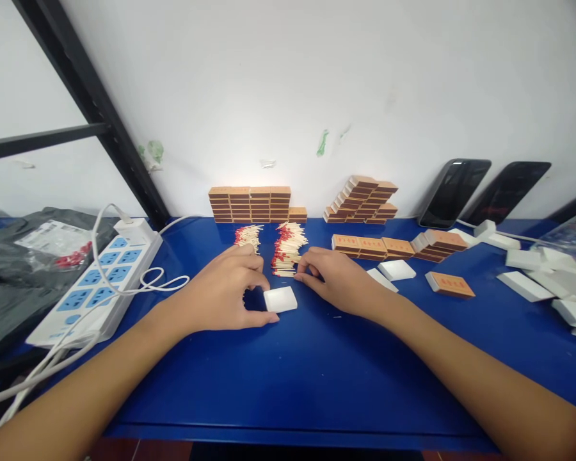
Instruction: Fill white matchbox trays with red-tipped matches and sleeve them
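Note:
My left hand [228, 288] rests on the blue table [288, 378] with thumb and fingers pinched on the left edge of a small white matchbox tray [281, 299]. My right hand [333, 278] lies just right of it, fingers curled, its fingertips touching the near end of a pile of red-tipped matches [288, 250]. A second, smaller pile of matches [248, 235] lies behind my left hand. Whether the right fingers hold any matches is hidden.
Stacked brown matchboxes [249, 203] and a stepped stack [362, 200] stand against the wall. More boxes [372, 245] and white trays [537, 275] lie at the right. A white power strip [100, 275] with cables lies at the left, two dark phones [454, 191] lean at back right.

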Tool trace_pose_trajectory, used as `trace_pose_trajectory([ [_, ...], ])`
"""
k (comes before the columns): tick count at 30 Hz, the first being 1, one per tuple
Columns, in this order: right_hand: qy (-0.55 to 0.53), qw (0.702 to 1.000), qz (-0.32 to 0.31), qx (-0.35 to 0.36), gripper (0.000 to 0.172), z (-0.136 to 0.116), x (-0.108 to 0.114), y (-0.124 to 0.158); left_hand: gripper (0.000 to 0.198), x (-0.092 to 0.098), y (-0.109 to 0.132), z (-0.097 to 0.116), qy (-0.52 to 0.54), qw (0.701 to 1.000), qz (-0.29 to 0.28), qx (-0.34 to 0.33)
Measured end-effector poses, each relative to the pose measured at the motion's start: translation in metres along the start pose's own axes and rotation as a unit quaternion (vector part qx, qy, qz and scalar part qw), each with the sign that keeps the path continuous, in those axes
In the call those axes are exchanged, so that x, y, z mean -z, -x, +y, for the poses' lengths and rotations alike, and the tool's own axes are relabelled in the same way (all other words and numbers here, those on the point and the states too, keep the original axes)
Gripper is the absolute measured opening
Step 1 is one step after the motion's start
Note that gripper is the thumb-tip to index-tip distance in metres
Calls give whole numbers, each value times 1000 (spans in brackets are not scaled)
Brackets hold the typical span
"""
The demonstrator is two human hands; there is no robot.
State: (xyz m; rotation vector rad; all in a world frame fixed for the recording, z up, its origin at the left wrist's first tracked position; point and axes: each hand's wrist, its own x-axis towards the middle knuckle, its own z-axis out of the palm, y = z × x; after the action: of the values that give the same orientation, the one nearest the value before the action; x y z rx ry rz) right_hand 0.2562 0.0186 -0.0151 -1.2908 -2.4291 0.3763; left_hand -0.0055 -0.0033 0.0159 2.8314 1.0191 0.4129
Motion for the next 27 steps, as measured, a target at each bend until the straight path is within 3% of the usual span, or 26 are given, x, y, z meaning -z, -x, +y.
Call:
trace_pose_trajectory([
  [12, -7, 999, 32, 9, 3, -10, -9, -1, 36, -1, 0, 0, -3, 1000, 5, -2],
  [27, 3, 1000, -2, -7, 7, -11, -9, -6, 35, 0, 0, 0, -9, 1000, 10, -6],
])
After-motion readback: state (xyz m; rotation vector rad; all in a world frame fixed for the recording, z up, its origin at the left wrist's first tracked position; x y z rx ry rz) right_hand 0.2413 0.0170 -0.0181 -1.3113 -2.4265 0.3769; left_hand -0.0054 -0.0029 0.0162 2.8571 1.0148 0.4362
